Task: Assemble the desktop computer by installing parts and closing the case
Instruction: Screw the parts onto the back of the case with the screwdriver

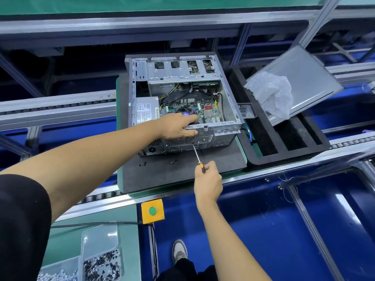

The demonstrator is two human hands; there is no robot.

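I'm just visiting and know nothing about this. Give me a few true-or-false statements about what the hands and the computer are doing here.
1. The right hand holds a screwdriver. True.
2. The case is closed. False: its side is open and the motherboard shows.
3. The left hand grips the case's rear edge. True.
4. The side panel is fitted on the case. False: it lies apart, to the right, with a plastic bag on it.
5. Loose screws lie on the mat. True.
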